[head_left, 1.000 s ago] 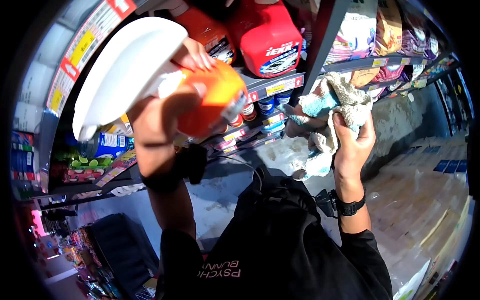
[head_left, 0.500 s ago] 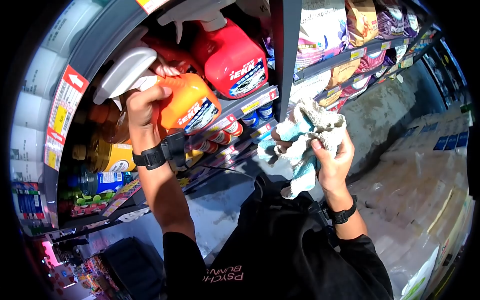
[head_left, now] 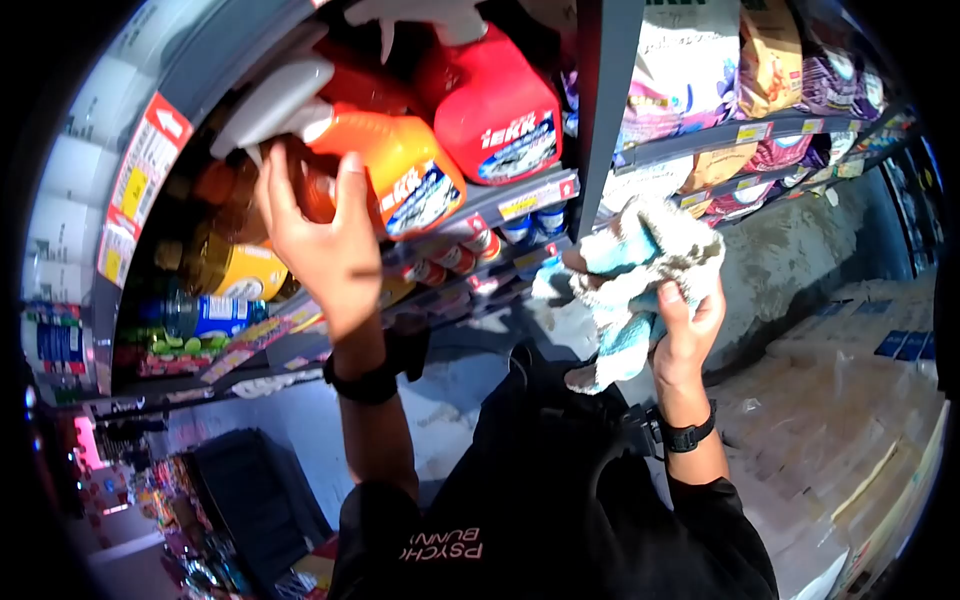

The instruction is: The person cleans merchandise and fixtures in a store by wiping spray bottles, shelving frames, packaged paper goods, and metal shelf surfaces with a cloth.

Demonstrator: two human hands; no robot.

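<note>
An orange spray bottle (head_left: 395, 145) with a grey trigger head stands tilted on the shelf. Beside its lower left side is my left hand (head_left: 325, 235), thumb and fingers spread apart; whether the fingertips touch the bottle I cannot tell. To its right stands a red spray bottle (head_left: 490, 105) of the same shape, its white trigger head partly cut off at the top. My right hand (head_left: 690, 325) grips a crumpled white and light-blue cloth (head_left: 635, 265), held out in front of the bag shelves.
Price labels line the shelf edge (head_left: 520, 205). Yellow bottles (head_left: 240, 270) and blue-labelled bottles (head_left: 215, 315) fill the left shelves. Detergent bags (head_left: 690, 70) sit at upper right, past a dark upright post (head_left: 608, 110). Plastic-wrapped packs (head_left: 830, 420) are stacked at right.
My left hand has let go of the orange spray bottle's neck and opened, now lower beside it. The cloth stays in my right hand. The view has shifted slightly.
</note>
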